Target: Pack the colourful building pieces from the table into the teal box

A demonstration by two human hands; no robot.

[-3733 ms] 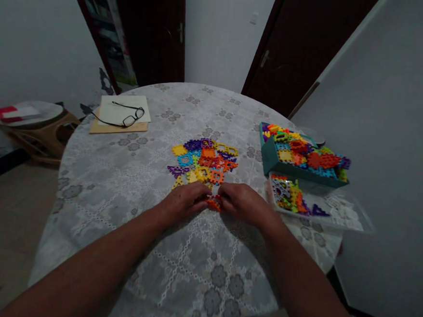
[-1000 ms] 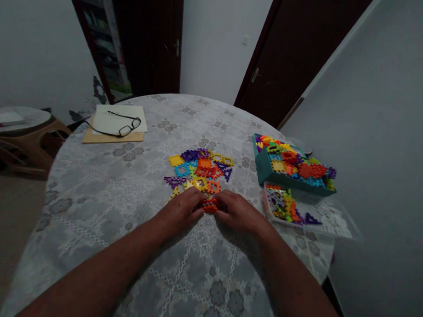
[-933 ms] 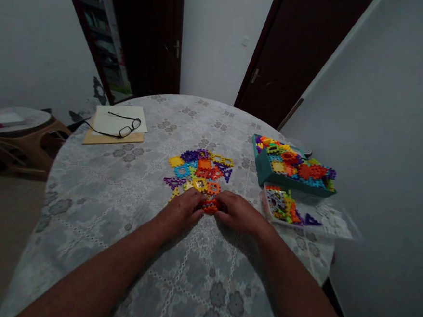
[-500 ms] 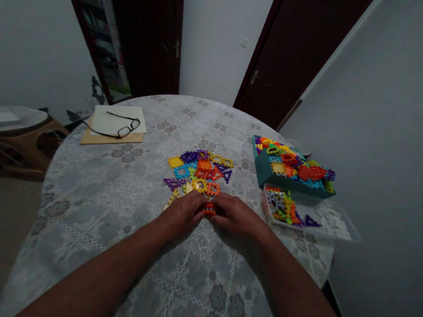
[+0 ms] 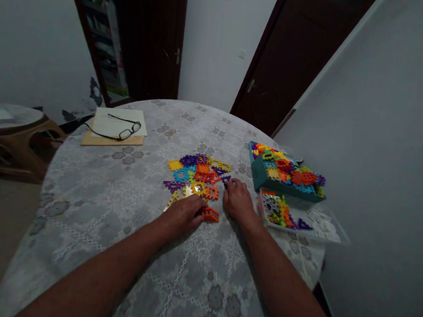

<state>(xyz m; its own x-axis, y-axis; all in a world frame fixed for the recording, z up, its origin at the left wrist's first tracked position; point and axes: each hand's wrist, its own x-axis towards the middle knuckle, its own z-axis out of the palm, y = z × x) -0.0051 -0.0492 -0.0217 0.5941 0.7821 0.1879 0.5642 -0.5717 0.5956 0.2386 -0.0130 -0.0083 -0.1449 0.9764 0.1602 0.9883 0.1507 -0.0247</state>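
My left hand is closed on a red-orange assembly of interlocking building pieces, which stands low over the tablecloth. To its right, my right hand reaches to the edge of the flat pile, its fingertips closed on a purple triangular building piece that they partly cover. In front of both hands lie several flat toothed pieces: a yellow square, a blue frame, an orange square frame, a yellow frame and a purple triangle.
A teal box full of colourful pieces stands at the right, with a clear plastic tub of more pieces in front of it. Eyeglasses rest on papers at the left. A patterned cloth covers the round table.
My right hand has let go of the red-orange assembly and moved up and right to the purple triangular piece. The left hand keeps hold of the assembly. The view has shifted slightly.
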